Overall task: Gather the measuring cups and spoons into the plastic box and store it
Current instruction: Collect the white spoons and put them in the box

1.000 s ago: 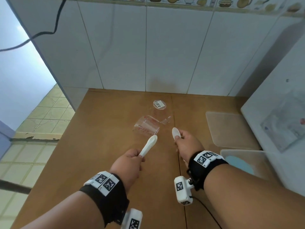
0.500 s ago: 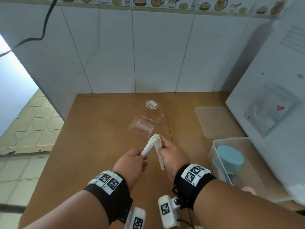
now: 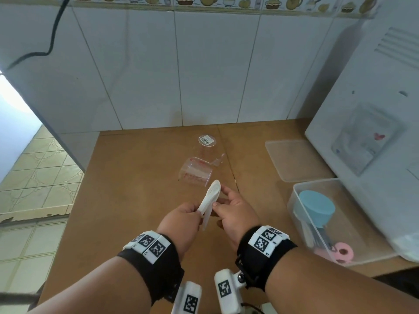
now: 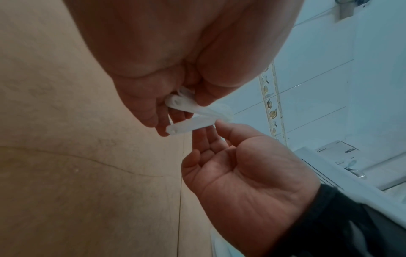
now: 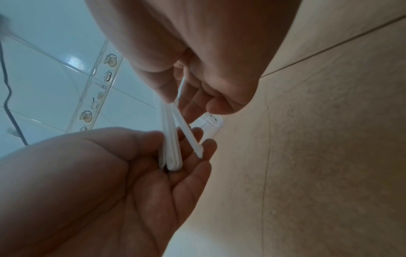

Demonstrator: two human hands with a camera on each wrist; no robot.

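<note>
Several white measuring spoons [image 3: 212, 194] are stacked bowl to bowl above the wooden table [image 3: 136, 200]. My left hand [image 3: 199, 210] pinches the handle ends [image 5: 170, 156], and my right hand [image 3: 218, 198] pinches the stack near the bowls. One handle [image 5: 190, 139] splays out from the others. Just beyond the hands a clear measuring cup [image 3: 196, 172] lies on its side. A second clear cup [image 3: 207, 142] stands upside down behind it. The clear plastic box [image 3: 294, 214] sits at the right, holding a blue cup [image 3: 316, 208] and pink pieces [image 3: 342, 252].
The box's lid [image 3: 294, 159] lies flat behind the box. A white appliance [image 3: 374, 132] stands along the table's right side, close to the box. A tiled wall closes the back, and the table's left edge drops to a tiled floor [image 3: 34, 177].
My right hand brought its spoon over to the spoons in my left hand and laid it onto the stack. The view swung right, bringing the plastic box fully in.
</note>
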